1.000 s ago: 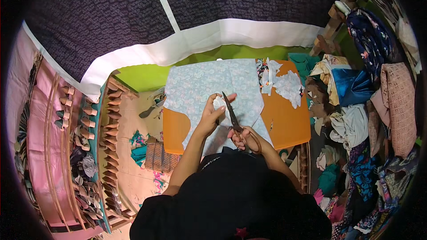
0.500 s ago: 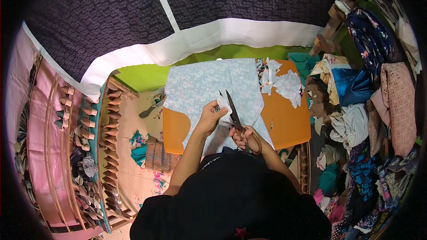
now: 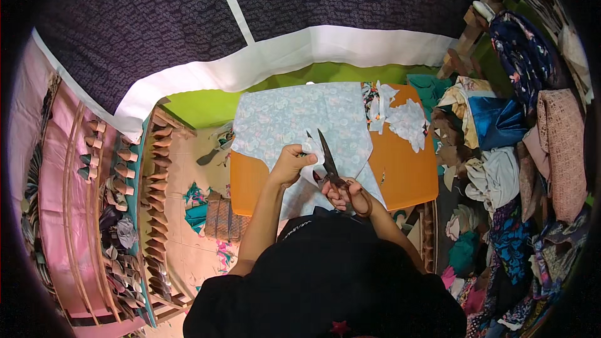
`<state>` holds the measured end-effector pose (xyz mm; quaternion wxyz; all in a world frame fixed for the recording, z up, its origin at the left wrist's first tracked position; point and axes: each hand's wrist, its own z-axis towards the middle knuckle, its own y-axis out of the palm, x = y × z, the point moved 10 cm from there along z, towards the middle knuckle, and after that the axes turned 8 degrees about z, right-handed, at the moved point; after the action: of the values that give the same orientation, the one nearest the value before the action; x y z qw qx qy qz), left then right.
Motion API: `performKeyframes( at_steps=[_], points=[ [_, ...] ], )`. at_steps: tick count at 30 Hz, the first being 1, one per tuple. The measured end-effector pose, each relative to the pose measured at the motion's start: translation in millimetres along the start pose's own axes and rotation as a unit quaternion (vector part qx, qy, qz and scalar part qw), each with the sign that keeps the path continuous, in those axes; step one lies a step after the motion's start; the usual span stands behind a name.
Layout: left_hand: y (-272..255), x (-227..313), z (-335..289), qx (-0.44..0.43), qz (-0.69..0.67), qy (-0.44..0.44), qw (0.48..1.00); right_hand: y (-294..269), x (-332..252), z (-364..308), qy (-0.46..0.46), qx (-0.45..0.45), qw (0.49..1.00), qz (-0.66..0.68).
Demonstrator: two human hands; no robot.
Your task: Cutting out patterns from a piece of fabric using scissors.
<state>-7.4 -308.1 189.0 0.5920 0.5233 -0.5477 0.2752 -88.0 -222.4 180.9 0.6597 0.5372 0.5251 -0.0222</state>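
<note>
My left hand (image 3: 293, 166) pinches a small white piece of cloth (image 3: 312, 164) between thumb and fingers, above the table. In my right hand (image 3: 342, 194) is a pair of large dark scissors (image 3: 329, 161), their blades spread and pointing away from me. The white piece lies between the blades, close to their pivot; whether they touch it I cannot tell. Below both hands, a pale blue floral cloth (image 3: 300, 109) is spread over the orange table (image 3: 404, 181) and reaches toward my body.
White and patterned scraps (image 3: 407, 122) lie on the table's right part. Piled fabrics (image 3: 494, 178) crowd the right side. Wooden racks of shoe-shaped pieces (image 3: 158, 194) stand at left, near a woven brown bundle (image 3: 223, 219) on the floor. A dark patterned curtain (image 3: 338, 6) hangs beyond.
My left hand has shifted slightly left with the white piece, which has turned a little. The scissors have come slightly nearer to me, blades still apart.
</note>
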Motion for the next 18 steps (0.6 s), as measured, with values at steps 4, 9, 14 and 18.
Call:
performKeyframes(
  at_steps=[4,9,14,18],
  points=[
    [-5.3,-3.7,-1.0,-0.007,0.014,-0.023,1.000,-2.5,7.9,-0.7,0.032,0.010,0.999,0.000],
    [-5.9,-2.8,-0.9,-0.016,0.033,-0.034,0.999,-2.8,8.8,-3.2,0.076,0.024,0.996,0.027],
    [-6.4,-5.0,-2.9,-0.044,0.091,-0.073,0.992,-12.8,15.9,-7.3,0.130,0.079,0.988,0.015],
    [4.8,5.8,-6.1,-0.051,0.121,-0.078,0.988,-19.6,14.3,-8.6,0.127,0.107,0.986,0.022]
  ],
)
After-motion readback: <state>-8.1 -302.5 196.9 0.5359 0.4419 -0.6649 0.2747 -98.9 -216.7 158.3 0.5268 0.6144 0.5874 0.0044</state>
